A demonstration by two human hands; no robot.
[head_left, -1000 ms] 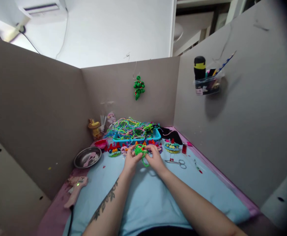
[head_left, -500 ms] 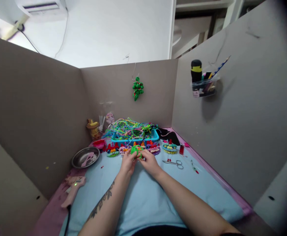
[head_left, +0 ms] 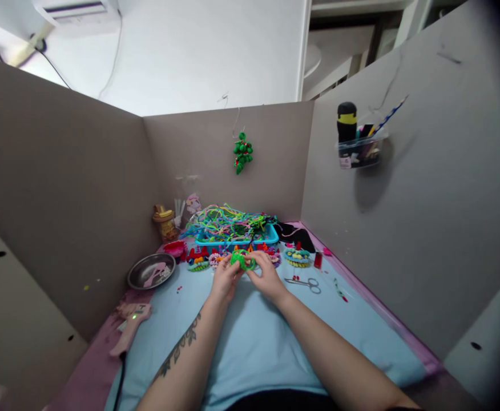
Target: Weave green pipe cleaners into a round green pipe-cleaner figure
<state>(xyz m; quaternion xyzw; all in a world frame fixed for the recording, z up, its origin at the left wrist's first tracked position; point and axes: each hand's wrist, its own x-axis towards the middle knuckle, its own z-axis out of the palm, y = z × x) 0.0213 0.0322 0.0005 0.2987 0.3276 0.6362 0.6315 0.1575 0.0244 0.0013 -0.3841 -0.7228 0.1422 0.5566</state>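
Note:
A small bright green piece that looks made of twisted fuzzy stems [head_left: 241, 260] is between my two hands above the blue cloth. My left hand [head_left: 224, 279] is closed on its left side, thumb and fingers pinching it. On the other side my right hand [head_left: 267, 278] grips its edge with bent fingers. Parts of the piece are covered by the fingertips. Just beyond the hands lies a row of colourful small twisted pieces [head_left: 198, 260], with a blue tray [head_left: 271, 233] of tangled multicoloured stems behind them.
Scissors [head_left: 305, 283] lie right of my hands, near a round blue and yellow piece [head_left: 297, 255]. At left are a metal bowl [head_left: 136, 274] and a pink glue gun [head_left: 130, 331] with its cord. Grey partitions [head_left: 224, 148] enclose the table; a green ornament [head_left: 242, 153] hangs at the back.
The green piece has turned in my hands, its orange-red part no longer showing and a loop now visible at right. My right-hand fingers have shifted their grip. The view has moved slightly.

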